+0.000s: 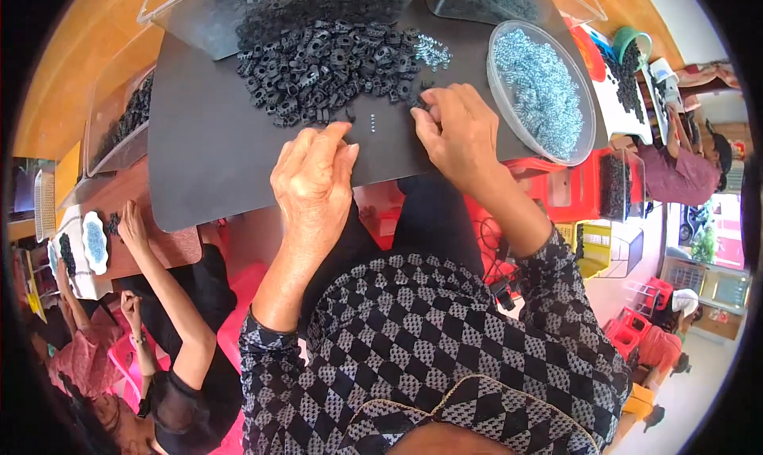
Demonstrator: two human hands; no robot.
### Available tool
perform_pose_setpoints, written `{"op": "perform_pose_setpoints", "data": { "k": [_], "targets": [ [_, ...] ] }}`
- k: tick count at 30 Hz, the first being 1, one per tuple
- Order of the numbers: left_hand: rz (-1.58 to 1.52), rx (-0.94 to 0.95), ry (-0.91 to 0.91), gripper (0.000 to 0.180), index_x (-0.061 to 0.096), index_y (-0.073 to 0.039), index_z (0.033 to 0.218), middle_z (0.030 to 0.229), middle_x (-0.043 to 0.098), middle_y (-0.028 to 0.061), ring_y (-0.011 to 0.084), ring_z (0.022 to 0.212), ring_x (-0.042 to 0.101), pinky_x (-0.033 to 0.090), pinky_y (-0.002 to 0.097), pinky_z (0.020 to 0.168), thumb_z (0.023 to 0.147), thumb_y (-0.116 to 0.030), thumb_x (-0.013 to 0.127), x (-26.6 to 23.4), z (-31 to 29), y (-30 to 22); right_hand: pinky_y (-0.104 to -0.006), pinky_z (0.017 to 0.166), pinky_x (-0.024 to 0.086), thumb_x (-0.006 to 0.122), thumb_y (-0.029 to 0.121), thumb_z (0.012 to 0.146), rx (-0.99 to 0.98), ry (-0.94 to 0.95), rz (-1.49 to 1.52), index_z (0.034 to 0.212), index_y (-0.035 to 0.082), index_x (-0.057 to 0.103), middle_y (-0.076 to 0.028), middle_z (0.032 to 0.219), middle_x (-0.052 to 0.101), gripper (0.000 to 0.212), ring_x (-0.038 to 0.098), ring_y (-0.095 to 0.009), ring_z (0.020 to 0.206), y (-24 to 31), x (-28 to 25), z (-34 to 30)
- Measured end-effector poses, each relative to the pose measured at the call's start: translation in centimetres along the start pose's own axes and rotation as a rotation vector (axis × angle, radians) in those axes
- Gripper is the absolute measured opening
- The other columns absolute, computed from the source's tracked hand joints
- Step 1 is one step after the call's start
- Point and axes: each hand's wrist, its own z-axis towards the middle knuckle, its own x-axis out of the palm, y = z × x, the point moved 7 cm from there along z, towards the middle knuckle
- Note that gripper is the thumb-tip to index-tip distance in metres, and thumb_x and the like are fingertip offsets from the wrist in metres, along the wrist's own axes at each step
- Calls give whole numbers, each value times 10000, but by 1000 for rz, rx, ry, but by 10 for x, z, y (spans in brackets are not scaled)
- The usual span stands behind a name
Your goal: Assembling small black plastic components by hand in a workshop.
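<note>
My left hand (311,173) is closed at the near side of a dark work mat (207,153), its fingertips curled together. Whatever it pinches is hidden or too small to make out. To the right, my right hand (461,129) has thumb and forefinger closed round a small black plastic part (416,99). Between both hands lies a tiny metal spring (373,123). A heap of black plastic parts (318,67) spreads just beyond my fingers. Beside it sits a small pile of springs (431,51).
A round clear tub (590,129) full of springs stands on the right. Clear bins (191,18) of parts line the far edge. Co-workers sit left and right; one co-worker's hand (132,228) rests at the left table. A red stool (584,189) stands at right.
</note>
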Motion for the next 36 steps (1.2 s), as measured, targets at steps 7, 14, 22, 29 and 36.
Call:
{"op": "perform_pose_setpoints", "data": {
  "k": [7, 14, 22, 29, 36],
  "targets": [
    [-370, -265, 16, 237, 633, 3, 1012, 764, 609, 68, 127, 657, 583, 474, 248, 595, 795, -74, 692, 10, -5, 8, -339, 532, 421, 708, -21, 635, -224, -28, 176, 899, 7, 577, -79, 723, 558, 296, 534, -240, 619, 41, -9, 0],
    [-848, -587, 133, 218, 626, 30, 1017, 852, 632, 41, 85, 720, 578, 488, 216, 645, 810, -19, 674, 21, -11, 10, -380, 573, 424, 692, 14, 588, -270, -58, 286, 922, 0, 558, -111, 787, 534, 360, 510, -283, 669, 58, -8, -9],
    [-969, -600, -38, 181, 634, 35, 969, 861, 641, 58, 108, 732, 594, 511, 232, 687, 791, 25, 664, 13, -17, 0, -375, 551, 420, 683, -27, 587, -181, -183, 330, 926, -10, 562, -115, 782, 554, 360, 517, -286, 642, 65, -9, -16],
    [-1020, -620, -27, 131, 628, 41, 936, 821, 644, 49, 85, 706, 585, 485, 205, 655, 827, -23, 658, 7, -19, 5, -369, 549, 424, 678, -34, 619, -253, -108, 379, 934, -13, 564, -116, 792, 561, 336, 523, -279, 647, 71, -12, -10],
    [-983, -644, 92, 129, 631, 51, 931, 808, 648, 68, 102, 640, 596, 485, 209, 586, 817, -4, 654, 8, -23, 13, -363, 564, 436, 665, -45, 645, -271, 6, 428, 918, -1, 576, -118, 786, 567, 290, 534, -284, 654, 72, -14, -7]
  ]
}}
